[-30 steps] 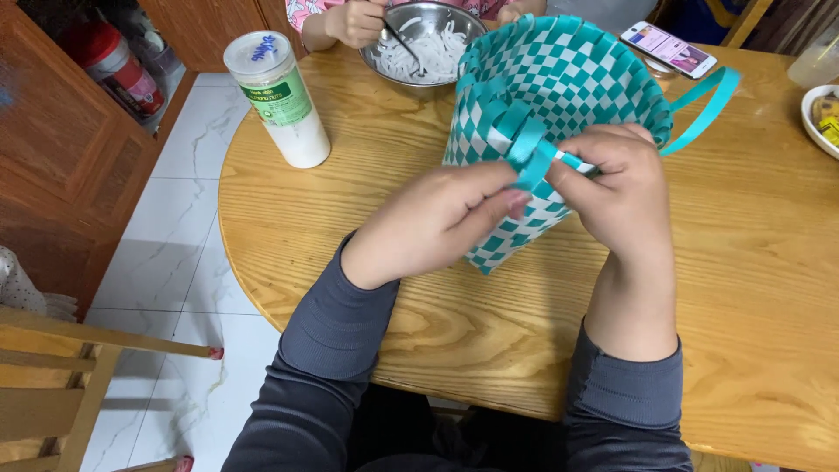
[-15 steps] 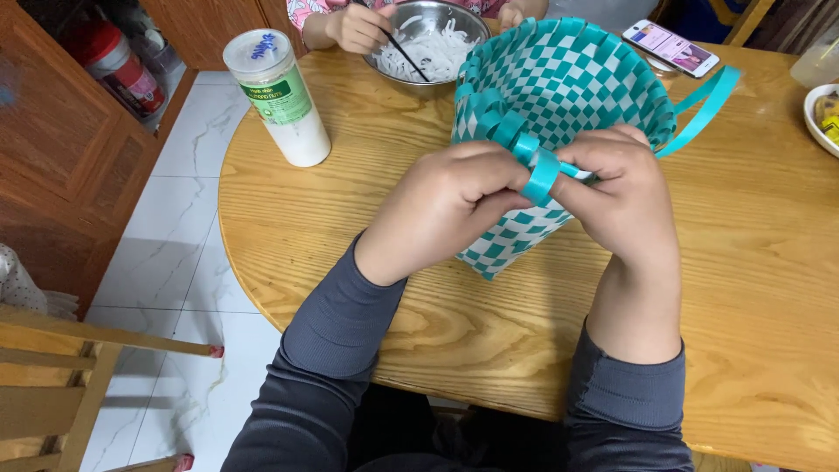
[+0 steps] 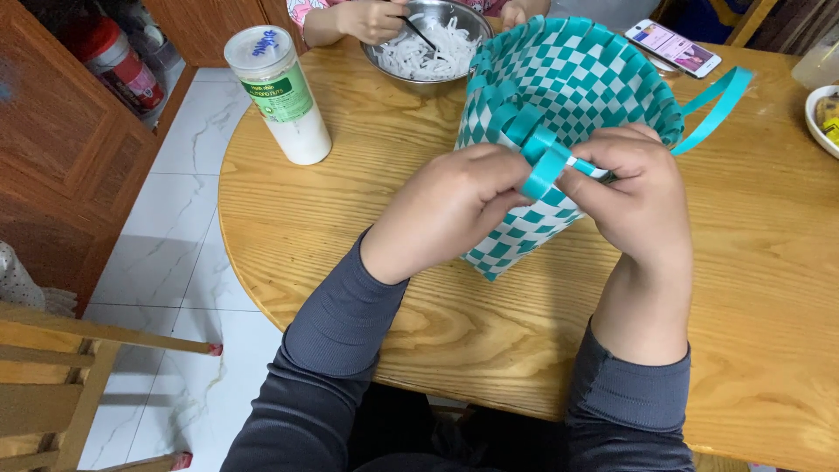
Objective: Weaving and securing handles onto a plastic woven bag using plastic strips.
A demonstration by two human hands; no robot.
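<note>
A teal and white woven basket [image 3: 577, 79] stands tilted on the round wooden table [image 3: 367, 218], its open mouth facing me. My left hand [image 3: 454, 205] and my right hand [image 3: 634, 188] meet at its near rim. Both pinch a loose teal strip [image 3: 546, 166] that is folded over between the fingers. A long teal strip end [image 3: 712, 105] sticks out to the right behind my right hand.
A white cylindrical tub with a green label [image 3: 280, 92] stands at the table's left. Another person's hands [image 3: 371, 17] work in a metal bowl of white shreds [image 3: 419, 44] across the table. A phone [image 3: 673, 48] lies at the far right, a dish [image 3: 821, 114] at the edge.
My hands have shifted a little along the rim and folded the teal strip tighter between the fingers. The basket has tipped slightly more upright.
</note>
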